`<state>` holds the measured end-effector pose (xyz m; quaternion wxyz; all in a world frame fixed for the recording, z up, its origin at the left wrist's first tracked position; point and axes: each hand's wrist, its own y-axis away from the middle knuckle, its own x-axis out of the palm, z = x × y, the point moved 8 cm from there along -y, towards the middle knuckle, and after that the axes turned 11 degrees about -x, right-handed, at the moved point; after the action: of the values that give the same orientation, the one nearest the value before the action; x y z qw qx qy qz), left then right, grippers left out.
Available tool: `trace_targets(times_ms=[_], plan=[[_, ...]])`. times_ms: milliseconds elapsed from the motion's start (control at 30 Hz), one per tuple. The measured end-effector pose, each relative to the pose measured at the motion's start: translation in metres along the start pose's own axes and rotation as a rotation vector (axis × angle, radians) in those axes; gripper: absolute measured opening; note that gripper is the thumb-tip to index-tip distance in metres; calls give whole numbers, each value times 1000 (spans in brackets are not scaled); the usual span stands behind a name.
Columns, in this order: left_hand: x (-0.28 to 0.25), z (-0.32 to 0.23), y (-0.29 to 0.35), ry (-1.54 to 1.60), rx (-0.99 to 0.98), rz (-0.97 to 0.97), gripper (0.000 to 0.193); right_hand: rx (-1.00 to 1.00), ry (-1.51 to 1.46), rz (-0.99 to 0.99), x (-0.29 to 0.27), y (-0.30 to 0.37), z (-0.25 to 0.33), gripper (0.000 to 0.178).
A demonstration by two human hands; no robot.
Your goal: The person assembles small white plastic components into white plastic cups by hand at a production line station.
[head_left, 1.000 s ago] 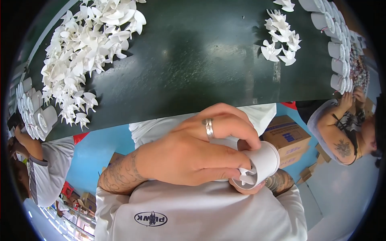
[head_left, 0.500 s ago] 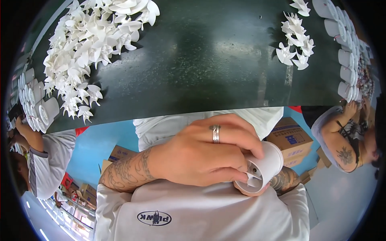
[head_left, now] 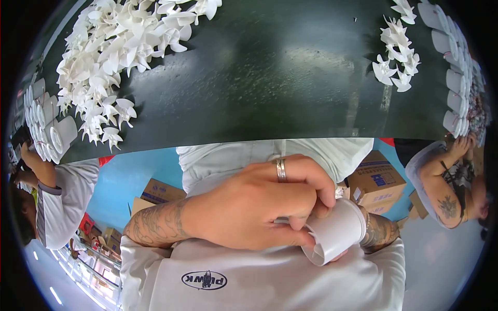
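Note:
A white plastic cup-shaped housing point(head_left: 341, 228) is held low in front of my shirt, its mouth turned left and down. My left hand point(head_left: 254, 205), with a ring on one finger, is closed at that mouth, thumb and curled fingers against the rim. A thin white edge shows inside beside the thumb; the rest of the interior is hidden. My right hand point(head_left: 341, 255) supports the housing from beneath. Most of it is hidden, with only a bit of finger showing under the wall. Beyond, on the dark green table point(head_left: 249, 103), lies a large heap of white plastic fan blades point(head_left: 114, 46).
A smaller group of fan blades point(head_left: 397, 52) lies at the table's right. White cup-shaped housings line the left point(head_left: 62, 137) and right point(head_left: 456, 101) edges. People work on both sides, one bare arm point(head_left: 441, 192) at right. Cardboard boxes point(head_left: 376, 181) stand on the blue floor.
The housing has tipped, so the inside seen earlier is now mostly out of sight. My left fingers have curled more tightly at its rim. The table has shifted slightly rightward in view.

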<state>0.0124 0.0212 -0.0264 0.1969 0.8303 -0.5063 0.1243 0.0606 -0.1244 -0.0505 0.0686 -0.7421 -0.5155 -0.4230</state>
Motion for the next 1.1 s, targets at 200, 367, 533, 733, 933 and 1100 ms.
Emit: trace_targets(times_ms=[200, 367, 533, 733, 933, 1100], plan=[[1, -6, 7, -108, 54, -38, 37, -103, 304, -5, -4, 8, 4, 35], [-9, -7, 3, -106, -21, -105, 32, 109, -94, -4, -11, -6, -8, 35], [-14, -7, 2, -297, 51, -73, 27, 90, 53, 364, -11, -7, -4, 50], [-14, -13, 10, -386, 186, -46, 46, 142, 213, 164, -29, -6, -11, 48], [-10, -20, 35, -732, 126, -273, 55, -334, 915, -296, 13, 3, 41, 30], [-19, -31, 57, -710, 16, -209, 49, -238, 792, -140, 33, -8, 31, 50]])
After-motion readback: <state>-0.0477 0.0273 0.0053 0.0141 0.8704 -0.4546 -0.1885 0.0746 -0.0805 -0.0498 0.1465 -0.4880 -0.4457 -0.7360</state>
